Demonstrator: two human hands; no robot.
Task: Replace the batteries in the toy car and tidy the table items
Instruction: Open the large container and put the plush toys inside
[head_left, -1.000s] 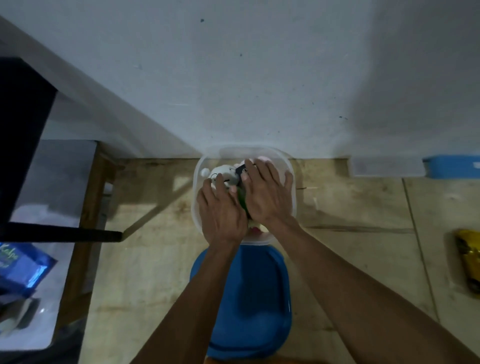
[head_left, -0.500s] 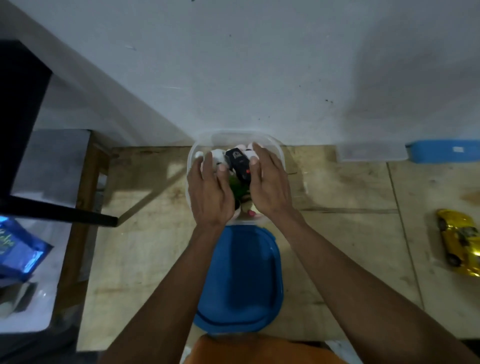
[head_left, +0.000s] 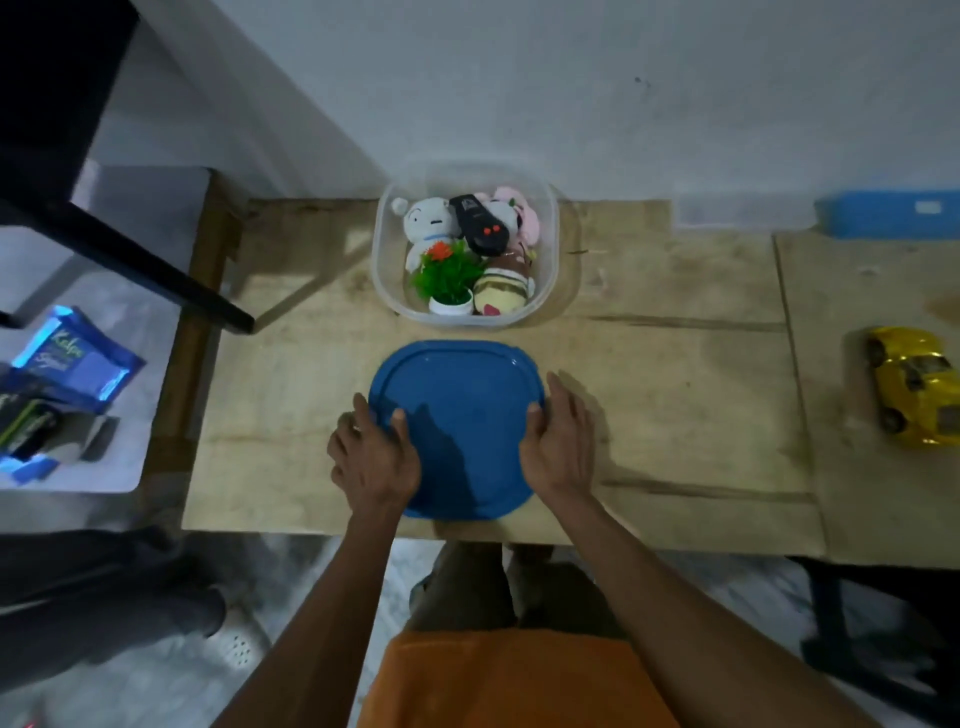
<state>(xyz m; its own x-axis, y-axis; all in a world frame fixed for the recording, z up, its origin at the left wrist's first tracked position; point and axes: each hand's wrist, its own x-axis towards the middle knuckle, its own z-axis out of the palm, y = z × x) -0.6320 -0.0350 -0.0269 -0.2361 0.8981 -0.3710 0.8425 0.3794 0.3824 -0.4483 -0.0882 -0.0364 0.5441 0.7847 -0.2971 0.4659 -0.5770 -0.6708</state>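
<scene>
On table (head_left: 675, 389), clear tub (head_left: 546, 270) holding plush toys (head_left: 428, 221), remote (head_left: 478, 224), plant (head_left: 449, 273)

A solid blue lid (head_left: 457, 431) is lying on tan wood (head_left: 675, 395); a glossy yellow car (head_left: 917, 384) is gleaming; the black remote (head_left: 477, 224) is showing seemingly red dots.
</scene>
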